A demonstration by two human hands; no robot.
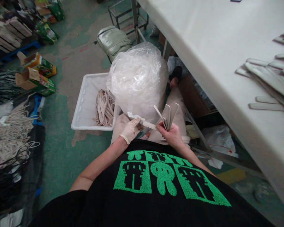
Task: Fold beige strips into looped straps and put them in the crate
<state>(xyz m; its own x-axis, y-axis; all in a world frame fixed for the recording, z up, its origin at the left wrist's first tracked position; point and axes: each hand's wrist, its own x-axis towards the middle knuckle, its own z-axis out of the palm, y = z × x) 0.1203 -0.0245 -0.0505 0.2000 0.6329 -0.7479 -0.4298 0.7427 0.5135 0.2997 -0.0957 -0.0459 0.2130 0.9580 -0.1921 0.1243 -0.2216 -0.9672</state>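
My left hand [132, 130], in a pale glove, pinches the end of a light strip [149, 125] above my lap. The strip runs across to my right hand [171, 134], which is bare and closed round several flat, pale strips [168, 116] fanned upward. Just beyond my hands rests a large clear plastic bag [138, 78] full of whitish pieces. Left of the bag, a white bin [81, 102] holds a bundle of beige straps [104, 108].
A white-topped table [203, 41] stands at the right, with flat grey strips [269, 82] on it. A green wrapped bundle [115, 41] and a metal frame lie ahead. Opened cartons [35, 80] and piled cords [13, 135] are at the left.
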